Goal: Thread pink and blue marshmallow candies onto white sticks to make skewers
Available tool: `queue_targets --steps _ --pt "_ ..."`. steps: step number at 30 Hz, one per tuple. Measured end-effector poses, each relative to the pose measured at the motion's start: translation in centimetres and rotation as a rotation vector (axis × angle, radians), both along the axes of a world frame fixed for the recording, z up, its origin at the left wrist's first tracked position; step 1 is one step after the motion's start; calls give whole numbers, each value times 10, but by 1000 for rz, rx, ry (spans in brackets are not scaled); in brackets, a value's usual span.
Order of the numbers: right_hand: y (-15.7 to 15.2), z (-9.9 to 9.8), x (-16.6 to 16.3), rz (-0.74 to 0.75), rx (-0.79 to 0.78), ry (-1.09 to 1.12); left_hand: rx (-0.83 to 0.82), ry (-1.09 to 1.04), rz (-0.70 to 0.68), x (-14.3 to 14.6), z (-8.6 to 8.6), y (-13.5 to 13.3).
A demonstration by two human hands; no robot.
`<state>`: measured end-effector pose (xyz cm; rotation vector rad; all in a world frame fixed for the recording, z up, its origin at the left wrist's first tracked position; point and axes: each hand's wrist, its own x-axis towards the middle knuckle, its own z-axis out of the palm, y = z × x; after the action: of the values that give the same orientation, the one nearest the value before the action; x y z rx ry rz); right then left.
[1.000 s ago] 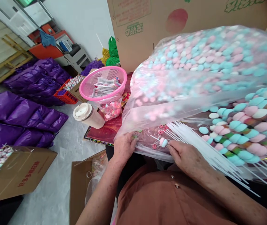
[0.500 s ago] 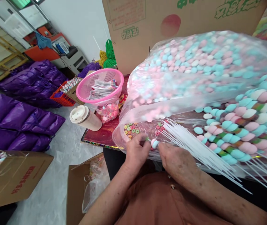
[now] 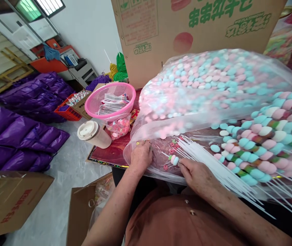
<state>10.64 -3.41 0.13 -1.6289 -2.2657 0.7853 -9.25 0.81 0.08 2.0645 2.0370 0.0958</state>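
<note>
My right hand [image 3: 197,174] pinches a thin white stick threaded with a blue and a pink-white marshmallow [image 3: 174,160] and a green ring candy [image 3: 170,157] near its bare tip. To the left, my left hand [image 3: 141,158] is bent down over the small ring candies on the plastic sheet, with its fingers curled and the fingertips hidden. Red ring candies [image 3: 172,150] lie between the two hands. Beside my right hand is a bundle of white sticks [image 3: 202,157]. Further right lie stacked marshmallow skewers [image 3: 261,147].
A big clear bag of pastel marshmallows [image 3: 212,78] fills the table's back, before a large carton [image 3: 151,68]. At left are a pink basket [image 3: 89,106] of packets, a lidded cup [image 3: 97,136] and a small candy bag [image 3: 120,128]. An open box [image 3: 79,208] stands below.
My left hand has moved left from the stick onto the ring candies. A green ring now shows on the stick, which my right hand has brought slightly right. The view has shifted a little.
</note>
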Motion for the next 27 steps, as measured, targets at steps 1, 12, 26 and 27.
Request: queue_targets --steps 1,12,26,27 --pt "0 0 -1 5 5 -7 21 -58 8 0 -2 -3" --pt "0 6 -13 61 99 -52 -181 -1383 525 1 0 -20" --pt "1 23 -16 54 69 -249 54 -1155 501 30 -9 -20" --pt "1 22 -16 57 71 -250 86 -1096 459 30 -11 -21"
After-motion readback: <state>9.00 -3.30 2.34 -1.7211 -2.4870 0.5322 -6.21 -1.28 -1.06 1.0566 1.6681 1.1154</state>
